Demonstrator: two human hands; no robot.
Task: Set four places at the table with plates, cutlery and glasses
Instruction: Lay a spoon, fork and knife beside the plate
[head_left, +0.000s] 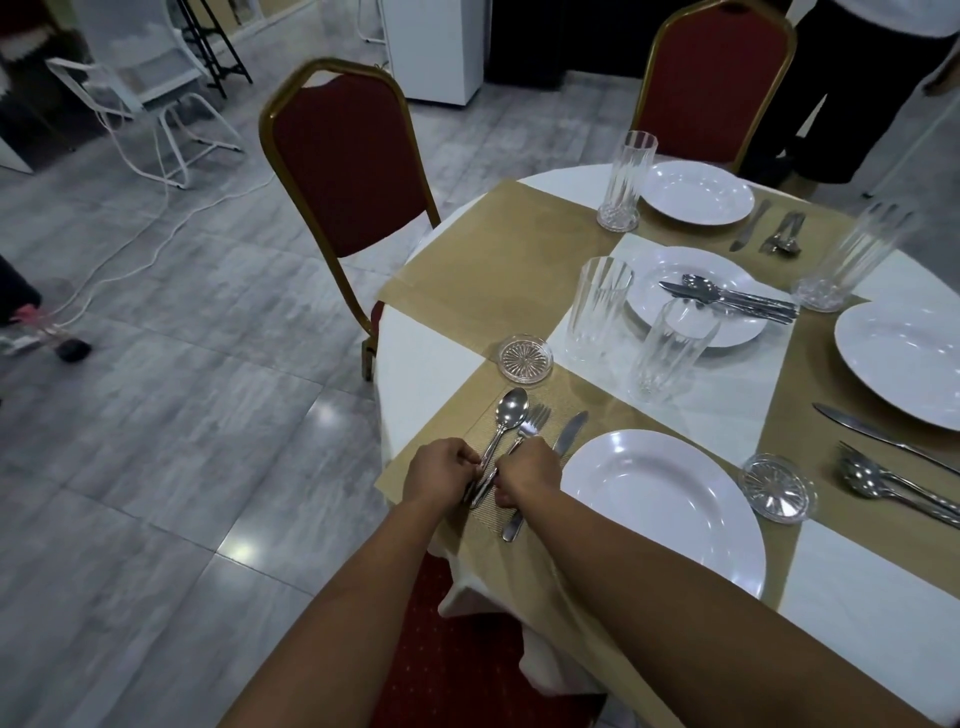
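Cutlery sits left of my near plate (662, 512) on the gold mat: spoon (506, 423), fork (527, 434), knife (563, 441), long axes pointing away from me toward the table centre. Head view: left hand (441, 475) pinches the spoon handle, right hand (527, 475) curls on the fork handle; knife lies nearest the right.

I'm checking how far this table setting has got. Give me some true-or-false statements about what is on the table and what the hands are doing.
1. Both hands are on cutlery left of the nearest plate. True: left hand, right hand.
2. The centre plate is empty. False: cutlery lies on it.
3. A glass stands beside the far plate. True.
4. The coaster above the spoon holds a glass. False: it is bare.
5. The knife lies on the nearest plate. False: it lies on the placemat beside it.
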